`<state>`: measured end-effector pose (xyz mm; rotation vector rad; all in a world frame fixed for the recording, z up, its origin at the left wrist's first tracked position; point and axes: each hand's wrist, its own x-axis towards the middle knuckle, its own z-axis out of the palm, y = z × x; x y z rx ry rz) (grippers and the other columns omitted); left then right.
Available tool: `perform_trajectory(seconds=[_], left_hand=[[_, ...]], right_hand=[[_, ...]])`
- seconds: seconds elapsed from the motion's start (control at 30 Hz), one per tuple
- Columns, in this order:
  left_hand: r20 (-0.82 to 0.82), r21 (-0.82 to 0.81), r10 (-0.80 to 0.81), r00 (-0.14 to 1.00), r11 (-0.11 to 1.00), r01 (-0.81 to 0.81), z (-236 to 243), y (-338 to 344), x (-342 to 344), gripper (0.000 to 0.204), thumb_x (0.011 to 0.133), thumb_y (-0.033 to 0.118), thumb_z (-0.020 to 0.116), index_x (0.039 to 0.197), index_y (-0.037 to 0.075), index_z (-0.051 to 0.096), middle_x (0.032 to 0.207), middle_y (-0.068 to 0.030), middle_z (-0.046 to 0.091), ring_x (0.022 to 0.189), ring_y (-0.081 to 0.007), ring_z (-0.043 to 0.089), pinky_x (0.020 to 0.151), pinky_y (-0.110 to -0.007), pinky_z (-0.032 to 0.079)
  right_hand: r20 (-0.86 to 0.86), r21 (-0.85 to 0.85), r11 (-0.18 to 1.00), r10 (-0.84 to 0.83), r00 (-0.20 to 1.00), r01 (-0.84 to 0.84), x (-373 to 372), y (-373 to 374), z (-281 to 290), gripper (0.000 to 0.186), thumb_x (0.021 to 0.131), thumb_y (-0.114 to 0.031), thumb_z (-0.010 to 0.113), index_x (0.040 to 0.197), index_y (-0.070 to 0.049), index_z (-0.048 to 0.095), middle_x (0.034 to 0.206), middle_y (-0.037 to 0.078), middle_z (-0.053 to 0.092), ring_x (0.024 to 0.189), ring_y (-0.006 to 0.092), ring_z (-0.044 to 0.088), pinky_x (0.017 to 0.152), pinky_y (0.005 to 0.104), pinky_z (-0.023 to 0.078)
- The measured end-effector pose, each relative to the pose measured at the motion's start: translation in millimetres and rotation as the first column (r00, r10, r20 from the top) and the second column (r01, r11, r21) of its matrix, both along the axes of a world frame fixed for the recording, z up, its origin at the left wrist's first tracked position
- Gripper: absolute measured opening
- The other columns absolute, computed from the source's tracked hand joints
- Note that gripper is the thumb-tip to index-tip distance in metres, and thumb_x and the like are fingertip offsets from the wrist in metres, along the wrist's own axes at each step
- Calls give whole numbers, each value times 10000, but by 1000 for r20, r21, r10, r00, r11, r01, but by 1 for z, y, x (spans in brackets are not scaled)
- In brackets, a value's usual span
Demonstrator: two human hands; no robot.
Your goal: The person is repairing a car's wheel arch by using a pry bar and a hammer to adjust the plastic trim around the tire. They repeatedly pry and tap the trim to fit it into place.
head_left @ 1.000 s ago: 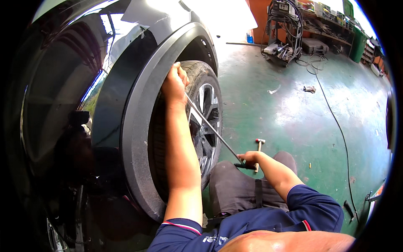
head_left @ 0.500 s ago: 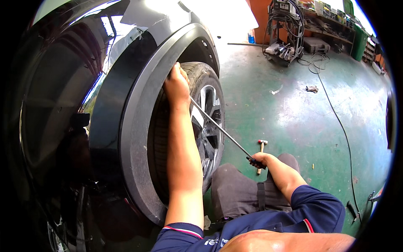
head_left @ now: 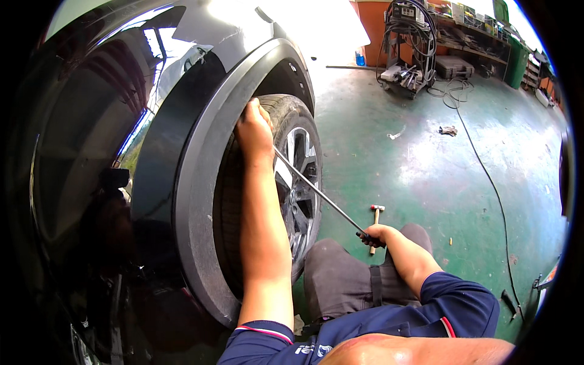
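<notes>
My left hand is closed at the inner edge of the dark grey wheel arch trim, just above the tyre. Its fingers are partly hidden, so what they grip does not show. A long straight metal rod slants across the front of the alloy wheel; its far end disappears behind my left wrist. Low on the right, my right hand is wrapped around the rod's black handle. A mallet with a wooden handle lies on the floor, partly covered by that hand.
The glossy black car body fills the left side. A wheeled cart with coiled cables stands at the back, beside a grey case and shelves. A long cable runs over the green floor, past a crumpled glove-like item.
The whole view has shifted slightly, with the wheel and tyre appearing a little lower. Both hands stay at the arch and the rod handle, with almost no movement visible.
</notes>
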<state>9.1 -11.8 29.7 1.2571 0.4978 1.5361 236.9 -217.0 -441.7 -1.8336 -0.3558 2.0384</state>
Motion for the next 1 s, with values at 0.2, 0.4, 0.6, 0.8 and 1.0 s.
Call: perform_trajectory(seconds=[0.2,0.4,0.6,0.8,1.0], left_hand=[[-60,-5,68,996,998,-69,0,-6,-6,324,955,165,519,640,91,499,544,7,444,449,-115,401,450,-296,335],[-90,-78,-19,996,997,12,3,-19,-17,275,879,56,510,1089,-30,664,641,-27,529,521,-106,448,500,-246,357],[42,-41,24,999,999,-22,9,-20,-10,194,990,149,543,1054,-2,648,627,31,411,483,-68,350,447,-250,290],[51,10,-1,999,1000,1,8,-16,-8,217,1048,197,527,1036,11,637,612,55,349,466,-52,310,425,-253,250],[46,37,5,999,999,-7,8,-16,-7,221,1054,202,523,1027,9,627,611,53,342,471,-56,311,430,-257,256]], right_hand=[[-40,-30,999,-40,998,39,17,-1,2,207,985,-325,613,860,-160,624,715,-13,611,506,102,501,452,264,423],[93,-39,993,-107,990,111,24,-7,-1,207,989,-305,610,838,-164,619,698,-18,599,509,109,510,453,267,428],[5,-71,994,-78,997,78,11,-11,-1,194,983,-295,611,859,-146,617,707,12,605,503,125,510,444,293,421],[194,29,975,-222,956,221,-2,-14,6,194,941,-279,627,813,-135,651,604,7,543,418,130,435,400,307,351],[170,-1,988,-153,973,156,-5,-9,7,260,945,-307,648,751,-139,605,610,-4,557,425,121,444,409,287,351]])
